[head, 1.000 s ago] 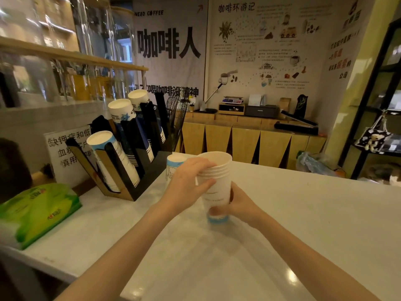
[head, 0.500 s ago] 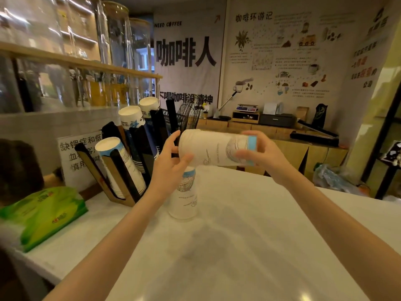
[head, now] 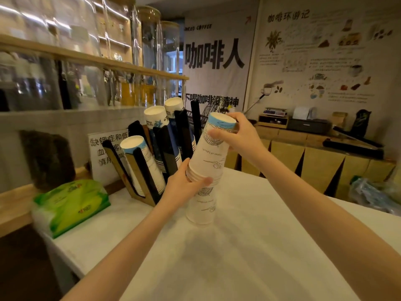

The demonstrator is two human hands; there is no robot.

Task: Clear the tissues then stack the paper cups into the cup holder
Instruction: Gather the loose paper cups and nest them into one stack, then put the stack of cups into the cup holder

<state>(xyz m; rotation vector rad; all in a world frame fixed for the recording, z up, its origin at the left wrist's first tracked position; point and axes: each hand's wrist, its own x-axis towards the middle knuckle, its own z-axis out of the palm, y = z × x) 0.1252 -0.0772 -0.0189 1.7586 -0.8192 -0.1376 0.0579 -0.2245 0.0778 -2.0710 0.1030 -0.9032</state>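
White table (head: 249,246), glossy, faint reflections. Wooden shelf (head: 91,58) at left with tall glass jars (head: 149,55). Rear wall: grey banner (head: 217,55) with large black characters; pale illustrated poster (head: 325,55) beside it. Low wooden cabinet (head: 314,161) with black triangular accents below, bearing a small scale (head: 274,111) and dark printer (head: 308,124). Dim, warm light.

Both hands held an upside-down cup stack (head: 211,153), the left hand (head: 184,185) at its rims, the right hand (head: 235,135) near its blue-banded base. It sat over another inverted cup (head: 200,210) on the counter (head: 249,246). The holder (head: 152,161) stood just left, tissues (head: 71,205) beyond.
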